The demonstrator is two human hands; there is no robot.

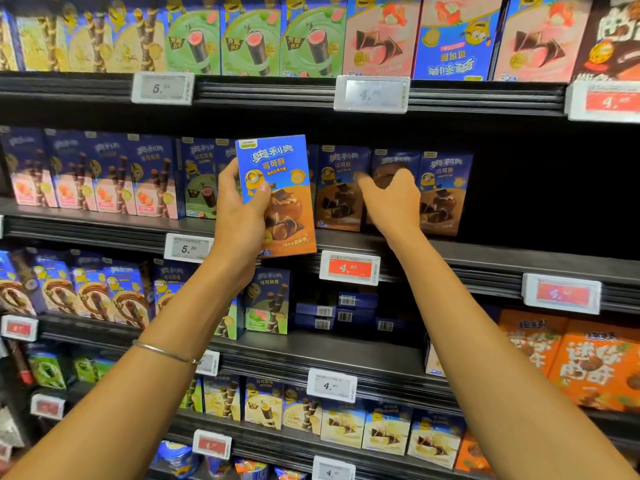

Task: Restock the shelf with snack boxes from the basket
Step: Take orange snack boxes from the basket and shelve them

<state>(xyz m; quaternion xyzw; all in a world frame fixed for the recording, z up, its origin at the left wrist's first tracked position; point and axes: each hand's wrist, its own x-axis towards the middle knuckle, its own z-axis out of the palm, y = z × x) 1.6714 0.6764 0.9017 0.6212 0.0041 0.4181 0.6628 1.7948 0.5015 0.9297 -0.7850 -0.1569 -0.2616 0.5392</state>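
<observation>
Left hand (239, 216) grips one snack box (277, 195); right hand (394, 202), fingers loose, reaches three matching boxes (445, 192) on the dark shop shelf (519, 259)

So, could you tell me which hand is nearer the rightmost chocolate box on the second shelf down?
Right. The right hand is left of the rightmost chocolate box; the left hand, holding a matching box, is farther left.

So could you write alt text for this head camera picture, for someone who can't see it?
A person's left hand holds a blue and brown snack box before a shop shelf, while the right hand reaches to matching boxes standing in a row there. Price tags line the shelf edges.
</observation>
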